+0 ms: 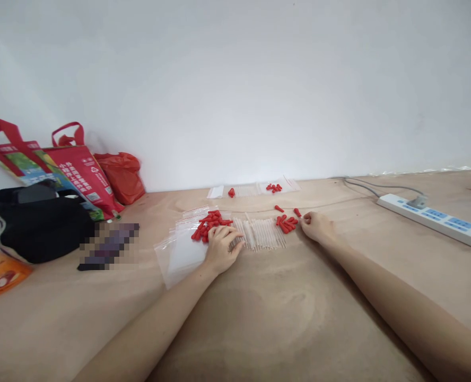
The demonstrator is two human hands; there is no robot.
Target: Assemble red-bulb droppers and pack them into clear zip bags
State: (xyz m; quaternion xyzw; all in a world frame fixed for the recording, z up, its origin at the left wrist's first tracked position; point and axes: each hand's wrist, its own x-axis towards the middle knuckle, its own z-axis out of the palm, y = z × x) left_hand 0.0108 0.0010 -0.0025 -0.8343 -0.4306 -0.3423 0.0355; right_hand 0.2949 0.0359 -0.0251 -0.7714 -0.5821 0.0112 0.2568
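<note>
My left hand rests at the left end of a row of thin clear tubes, its fingers curved and slightly apart. Just beyond its knuckles is a pile of red rubber bulbs, lying on clear zip bags. At the row's right end, my right hand pinches the narrow end of one red bulb in its fingertips. Close to it lie a smaller heap of red bulbs and a single bulb.
Farther back, flat bags hold tubes and red bulbs. A white power strip with a grey cable lies at right. At left are red shopping bags, a black bag, an orange package and a blurred dark object.
</note>
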